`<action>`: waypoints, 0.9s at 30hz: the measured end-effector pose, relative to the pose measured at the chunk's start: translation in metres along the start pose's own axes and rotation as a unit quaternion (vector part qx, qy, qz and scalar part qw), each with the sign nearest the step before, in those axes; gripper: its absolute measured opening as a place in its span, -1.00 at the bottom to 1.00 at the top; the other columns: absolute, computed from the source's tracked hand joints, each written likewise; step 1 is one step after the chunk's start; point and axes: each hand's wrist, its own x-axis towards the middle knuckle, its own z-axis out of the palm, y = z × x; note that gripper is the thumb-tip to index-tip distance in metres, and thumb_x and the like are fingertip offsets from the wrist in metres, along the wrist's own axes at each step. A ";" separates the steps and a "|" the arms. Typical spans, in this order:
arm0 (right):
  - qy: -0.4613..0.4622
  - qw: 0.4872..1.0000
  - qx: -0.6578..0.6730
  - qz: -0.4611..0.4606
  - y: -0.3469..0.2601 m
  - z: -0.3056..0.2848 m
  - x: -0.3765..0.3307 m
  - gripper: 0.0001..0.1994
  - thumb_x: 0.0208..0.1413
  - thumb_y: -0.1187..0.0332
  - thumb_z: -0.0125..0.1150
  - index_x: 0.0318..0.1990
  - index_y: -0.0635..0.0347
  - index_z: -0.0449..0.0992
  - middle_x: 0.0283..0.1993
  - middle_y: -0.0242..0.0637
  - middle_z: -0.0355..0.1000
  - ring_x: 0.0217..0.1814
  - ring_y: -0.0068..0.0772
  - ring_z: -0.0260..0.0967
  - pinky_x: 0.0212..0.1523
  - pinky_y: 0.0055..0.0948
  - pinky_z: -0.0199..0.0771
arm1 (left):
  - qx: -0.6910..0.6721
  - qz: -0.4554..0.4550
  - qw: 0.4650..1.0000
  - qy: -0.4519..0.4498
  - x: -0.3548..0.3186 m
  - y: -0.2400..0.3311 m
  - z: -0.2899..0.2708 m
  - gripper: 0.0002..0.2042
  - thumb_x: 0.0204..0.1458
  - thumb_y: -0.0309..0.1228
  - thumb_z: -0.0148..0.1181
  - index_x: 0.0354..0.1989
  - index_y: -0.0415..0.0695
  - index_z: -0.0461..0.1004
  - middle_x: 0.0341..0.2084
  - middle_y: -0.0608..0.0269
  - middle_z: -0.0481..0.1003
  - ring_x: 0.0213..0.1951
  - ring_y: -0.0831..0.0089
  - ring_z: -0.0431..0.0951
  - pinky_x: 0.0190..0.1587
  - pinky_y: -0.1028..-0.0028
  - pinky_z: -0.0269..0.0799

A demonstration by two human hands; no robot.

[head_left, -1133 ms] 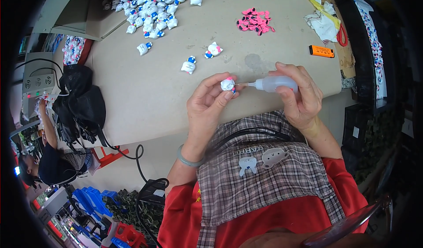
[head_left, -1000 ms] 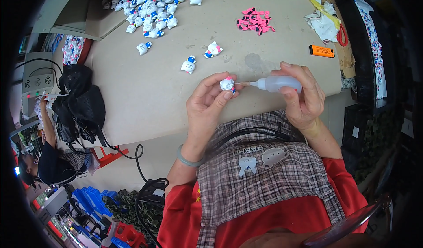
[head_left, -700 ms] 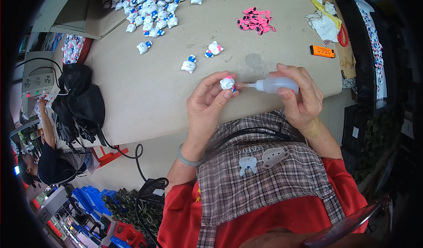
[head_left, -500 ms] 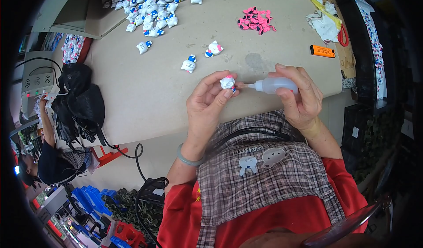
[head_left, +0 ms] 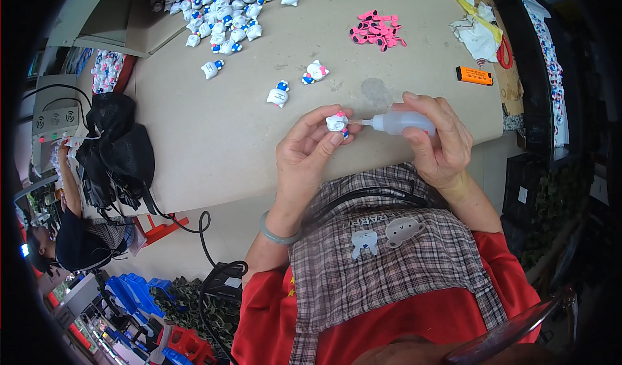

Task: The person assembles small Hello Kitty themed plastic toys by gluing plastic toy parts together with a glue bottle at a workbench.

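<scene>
Between the thumb and fingers of my left hand (head_left: 306, 146) is a small white cat figurine (head_left: 337, 122) with pink and blue parts. My right hand (head_left: 442, 138) grips a translucent squeeze bottle (head_left: 405, 123), lying sideways with its thin nozzle pointing left. The nozzle tip is at the figurine's right side; whether it touches, I cannot tell. Beyond my left hand, a loose figurine (head_left: 315, 72) with a pink bow and another figurine (head_left: 278, 94) with a blue part lie on the table (head_left: 194, 138).
A heap of white and blue figurines (head_left: 223, 15) is at the far left. Small pink pieces (head_left: 378, 30) lie in a pile further back. On the right are an orange box cutter (head_left: 475, 75), red-handled scissors (head_left: 505, 52) and crumpled white cloths (head_left: 476, 37). A black bag (head_left: 116, 138) hangs at the left edge.
The figurine has turned a little in my left hand, so its front shows more. The bottle has shifted slightly, its nozzle now by the figurine's upper right side.
</scene>
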 end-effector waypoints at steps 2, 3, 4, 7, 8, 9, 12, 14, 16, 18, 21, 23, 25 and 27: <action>0.002 1.000 -0.003 0.000 0.000 -0.001 0.000 -0.62 0.09 0.32 0.25 0.00 0.36 0.43 -0.31 -0.13 0.53 -0.38 -0.29 0.51 -0.45 -0.48 0.49 | 0.002 0.001 1.000 -0.001 0.000 0.000 0.000 -0.65 0.12 -0.61 0.10 0.10 -0.34 0.33 -0.01 -0.17 0.45 -0.07 0.24 0.57 -0.02 0.41 0.53; -0.002 1.000 -0.005 -0.001 0.000 -0.001 -0.001 -0.62 0.09 0.32 0.25 0.01 0.36 0.43 -0.31 -0.13 0.53 -0.38 -0.29 0.51 -0.45 -0.48 0.49 | 0.002 0.002 1.000 -0.001 0.000 0.000 0.000 -0.65 0.13 -0.60 0.10 0.11 -0.34 0.33 -0.01 -0.18 0.45 -0.07 0.23 0.57 -0.02 0.41 0.53; -0.006 1.000 -0.006 -0.003 0.000 -0.002 -0.001 -0.62 0.09 0.32 0.25 0.01 0.36 0.43 -0.30 -0.13 0.53 -0.38 -0.29 0.51 -0.45 -0.48 0.49 | 0.002 0.002 1.000 0.000 0.000 0.000 0.000 -0.65 0.13 -0.59 0.09 0.11 -0.34 0.32 -0.01 -0.18 0.45 -0.07 0.22 0.57 -0.01 0.41 0.53; -0.009 1.000 -0.011 -0.003 -0.001 -0.003 -0.002 -0.63 0.09 0.32 0.25 0.00 0.35 0.43 -0.29 -0.13 0.53 -0.38 -0.29 0.51 -0.44 -0.48 0.49 | -0.011 0.005 1.000 -0.004 0.001 0.001 -0.001 -0.65 0.14 -0.59 0.09 0.12 -0.33 0.32 0.00 -0.19 0.44 -0.06 0.20 0.56 -0.01 0.40 0.53; -0.008 1.000 -0.011 -0.003 -0.001 -0.004 -0.002 -0.63 0.09 0.32 0.25 0.00 0.35 0.43 -0.29 -0.13 0.53 -0.38 -0.29 0.51 -0.44 -0.48 0.49 | -0.011 0.005 1.000 -0.004 0.002 0.001 -0.001 -0.65 0.14 -0.59 0.09 0.12 -0.33 0.32 0.00 -0.19 0.44 -0.06 0.20 0.56 -0.01 0.40 0.53; -0.003 1.000 -0.004 0.000 0.000 -0.004 -0.002 -0.63 0.10 0.32 0.25 0.00 0.35 0.43 -0.28 -0.13 0.53 -0.37 -0.29 0.52 -0.44 -0.48 0.50 | -0.013 0.005 1.000 -0.004 0.002 0.000 -0.002 -0.64 0.14 -0.59 0.09 0.12 -0.33 0.31 0.01 -0.20 0.44 -0.06 0.20 0.56 -0.01 0.40 0.53; 0.003 1.000 0.002 0.003 0.000 -0.004 -0.002 -0.63 0.10 0.32 0.25 0.00 0.35 0.43 -0.27 -0.13 0.53 -0.37 -0.29 0.52 -0.44 -0.48 0.50 | -0.017 0.005 1.000 -0.005 0.002 0.000 -0.002 -0.64 0.14 -0.58 0.09 0.12 -0.33 0.31 0.01 -0.21 0.43 -0.06 0.19 0.56 -0.01 0.40 0.53; 0.003 1.000 0.001 0.003 0.002 -0.003 -0.002 -0.64 0.10 0.32 0.25 0.00 0.35 0.43 -0.27 -0.12 0.53 -0.37 -0.30 0.52 -0.43 -0.48 0.50 | -0.018 0.005 1.000 -0.006 0.002 0.000 -0.002 -0.64 0.14 -0.58 0.09 0.12 -0.33 0.31 0.01 -0.22 0.43 -0.06 0.19 0.56 -0.02 0.40 0.53; 0.005 1.000 0.004 0.001 0.003 -0.001 -0.003 -0.64 0.11 0.32 0.24 0.00 0.35 0.42 -0.27 -0.12 0.53 -0.38 -0.30 0.51 -0.44 -0.48 0.50 | -0.018 0.009 1.000 -0.010 0.002 0.000 -0.002 -0.65 0.14 -0.58 0.09 0.12 -0.33 0.31 0.01 -0.23 0.42 -0.06 0.19 0.56 -0.02 0.40 0.54; 0.002 1.000 0.002 0.001 0.003 -0.001 -0.003 -0.64 0.11 0.33 0.24 0.00 0.36 0.42 -0.28 -0.12 0.53 -0.38 -0.30 0.51 -0.44 -0.48 0.50 | -0.018 0.008 1.000 -0.012 0.002 0.000 -0.002 -0.65 0.13 -0.58 0.09 0.12 -0.33 0.31 0.02 -0.24 0.42 -0.06 0.19 0.56 -0.02 0.40 0.54; -0.001 1.000 0.001 0.004 0.002 -0.001 -0.002 -0.64 0.10 0.33 0.25 0.00 0.36 0.43 -0.28 -0.11 0.53 -0.38 -0.30 0.51 -0.44 -0.48 0.50 | -0.025 0.007 1.000 -0.016 0.002 -0.001 -0.003 -0.64 0.13 -0.58 0.09 0.12 -0.33 0.31 0.02 -0.25 0.41 -0.06 0.18 0.56 -0.02 0.40 0.54; 0.000 1.000 0.002 0.007 0.002 -0.001 -0.002 -0.64 0.10 0.33 0.25 0.00 0.36 0.43 -0.28 -0.11 0.53 -0.38 -0.30 0.51 -0.44 -0.48 0.49 | -0.031 0.006 0.999 -0.019 0.002 -0.001 -0.004 -0.64 0.13 -0.58 0.09 0.12 -0.33 0.31 0.02 -0.25 0.41 -0.06 0.18 0.56 -0.02 0.40 0.54; 0.000 1.000 0.002 0.006 0.003 -0.001 -0.002 -0.64 0.10 0.33 0.25 0.00 0.37 0.43 -0.29 -0.11 0.53 -0.38 -0.30 0.51 -0.44 -0.48 0.49 | -0.047 0.005 0.999 -0.024 0.002 -0.001 -0.005 -0.64 0.13 -0.58 0.09 0.12 -0.33 0.31 0.02 -0.26 0.40 -0.06 0.18 0.56 -0.01 0.39 0.54; 0.004 1.000 0.003 0.004 0.003 -0.001 -0.003 -0.63 0.10 0.33 0.25 0.00 0.36 0.43 -0.29 -0.11 0.52 -0.38 -0.30 0.51 -0.43 -0.48 0.49 | -0.046 0.004 0.999 -0.024 0.002 -0.001 -0.005 -0.64 0.13 -0.58 0.08 0.12 -0.33 0.31 0.02 -0.26 0.40 -0.06 0.18 0.56 -0.01 0.39 0.54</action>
